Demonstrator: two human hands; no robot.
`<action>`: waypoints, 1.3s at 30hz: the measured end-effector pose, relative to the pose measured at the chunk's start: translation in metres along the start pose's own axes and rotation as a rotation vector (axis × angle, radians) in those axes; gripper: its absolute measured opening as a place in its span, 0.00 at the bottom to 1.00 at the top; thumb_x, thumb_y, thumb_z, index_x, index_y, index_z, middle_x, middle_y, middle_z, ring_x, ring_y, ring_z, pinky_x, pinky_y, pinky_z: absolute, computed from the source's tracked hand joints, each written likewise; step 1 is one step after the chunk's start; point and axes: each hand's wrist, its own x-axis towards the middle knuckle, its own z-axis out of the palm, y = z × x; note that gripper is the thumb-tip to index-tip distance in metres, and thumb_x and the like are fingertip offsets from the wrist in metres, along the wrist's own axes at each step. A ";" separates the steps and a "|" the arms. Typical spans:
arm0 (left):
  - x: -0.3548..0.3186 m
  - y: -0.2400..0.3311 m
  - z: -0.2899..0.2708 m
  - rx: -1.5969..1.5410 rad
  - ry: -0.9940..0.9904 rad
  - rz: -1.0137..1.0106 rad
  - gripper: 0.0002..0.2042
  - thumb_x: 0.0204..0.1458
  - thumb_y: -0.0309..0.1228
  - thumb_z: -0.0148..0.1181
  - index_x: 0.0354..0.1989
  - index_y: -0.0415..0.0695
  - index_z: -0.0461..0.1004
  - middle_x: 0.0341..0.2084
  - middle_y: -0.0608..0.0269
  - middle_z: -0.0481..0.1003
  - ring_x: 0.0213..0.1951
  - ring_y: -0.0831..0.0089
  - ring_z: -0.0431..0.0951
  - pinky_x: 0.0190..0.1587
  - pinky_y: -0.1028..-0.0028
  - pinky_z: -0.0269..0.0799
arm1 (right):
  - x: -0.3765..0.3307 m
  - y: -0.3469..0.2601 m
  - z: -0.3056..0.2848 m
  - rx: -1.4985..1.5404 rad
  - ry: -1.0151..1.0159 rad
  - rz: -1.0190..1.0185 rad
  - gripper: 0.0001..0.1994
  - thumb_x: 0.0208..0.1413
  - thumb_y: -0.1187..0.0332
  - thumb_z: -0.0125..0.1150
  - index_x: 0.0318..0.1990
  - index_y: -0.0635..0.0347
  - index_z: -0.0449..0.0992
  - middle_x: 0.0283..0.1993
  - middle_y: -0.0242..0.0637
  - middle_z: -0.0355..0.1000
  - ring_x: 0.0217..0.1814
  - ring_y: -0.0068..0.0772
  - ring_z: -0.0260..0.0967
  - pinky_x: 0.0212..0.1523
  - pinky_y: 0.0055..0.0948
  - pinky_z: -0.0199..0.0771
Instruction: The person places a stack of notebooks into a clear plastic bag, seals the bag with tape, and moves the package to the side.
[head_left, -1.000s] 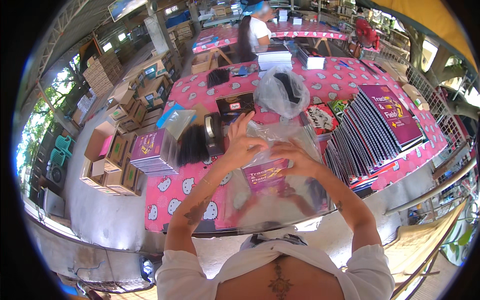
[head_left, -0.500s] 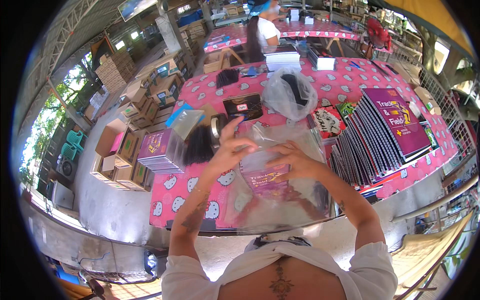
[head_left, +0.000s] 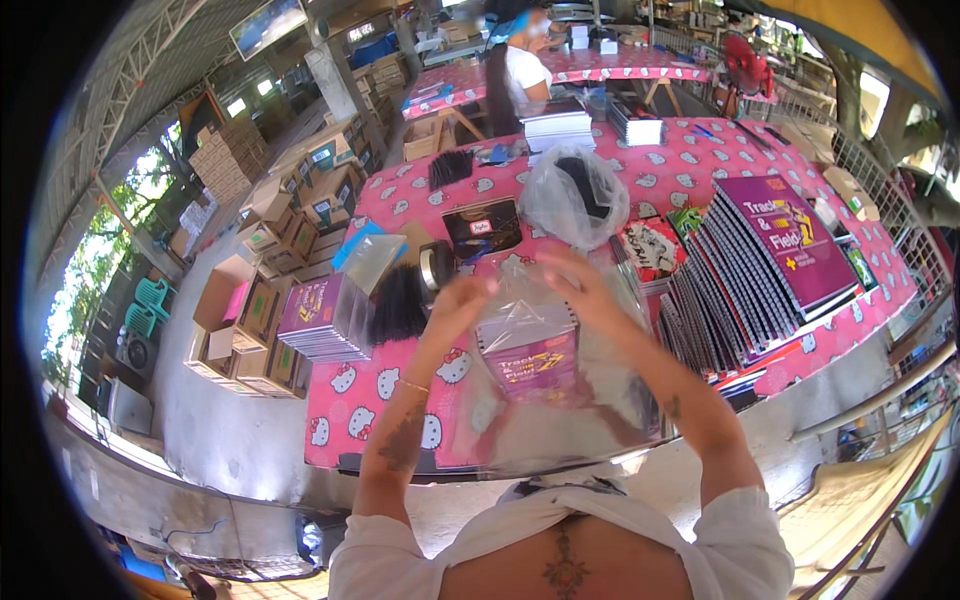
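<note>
A purple notebook [head_left: 540, 368] lies in front of me inside a clear plastic bag [head_left: 515, 318], its cover showing through the film. At the bag's far left corner my left hand [head_left: 462, 300] is closed, its fingertips pinching the loose film. My right hand [head_left: 585, 288] is above the bag's far right side, fingers stretched out and slightly blurred, with nothing visible in them. Under the bag is a glossy clear sheet [head_left: 560, 435] on the table. A roll of tape [head_left: 432, 268] stands just beyond my left hand, next to a bundle of black strips [head_left: 398, 300].
Bagged purple notebooks [head_left: 322, 312] are stacked at the left table edge. A long fanned row of spiral notebooks [head_left: 745, 275] fills the right side. Beyond are a dark box [head_left: 482, 228] and a plastic bag with black contents [head_left: 575, 200]. Another person [head_left: 525, 75] works farther back.
My left hand has closed and lowered beside the bag's far edge. My right hand has lifted off the notebook and moved away from me.
</note>
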 end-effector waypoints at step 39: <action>-0.049 0.031 -0.005 0.266 -0.382 0.405 0.37 0.46 0.44 0.71 0.62 0.38 0.65 0.55 0.45 0.72 0.56 0.57 0.73 0.58 0.64 0.67 | -0.034 -0.006 0.003 -0.482 -0.097 -0.236 0.30 0.43 0.65 0.73 0.57 0.59 0.74 0.62 0.43 0.69 0.61 0.44 0.66 0.64 0.42 0.61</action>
